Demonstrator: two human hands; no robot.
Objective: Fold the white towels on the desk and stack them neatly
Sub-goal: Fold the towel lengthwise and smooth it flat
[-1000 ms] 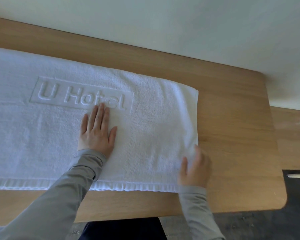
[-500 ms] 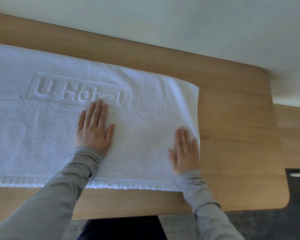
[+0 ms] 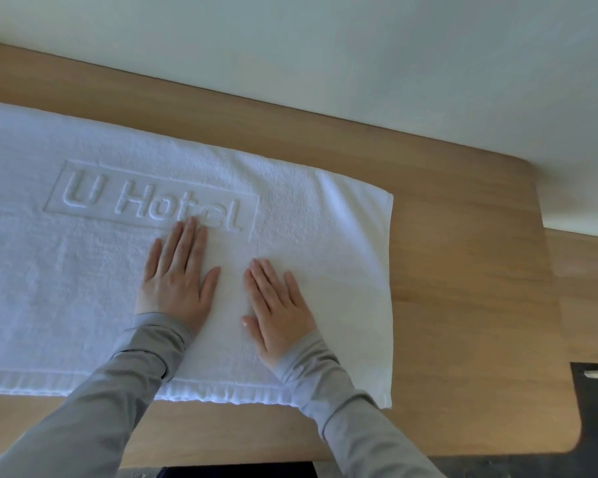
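On the wooden desk (image 3: 463, 270), white towel (image 3: 325, 219) spread flat, left hand (image 3: 176, 281) and right hand (image 3: 278, 312) pressing it side by side, fingers straight, gripping nothing.

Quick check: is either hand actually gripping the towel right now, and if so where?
Nothing is gripped. The left hand and right hand both lie flat, fingers straight, on top of the white towel, below the embossed lettering.

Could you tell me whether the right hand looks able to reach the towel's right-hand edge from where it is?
Probably yes: the right hand lies flat on the towel, and only bare towel lies between it and that edge.
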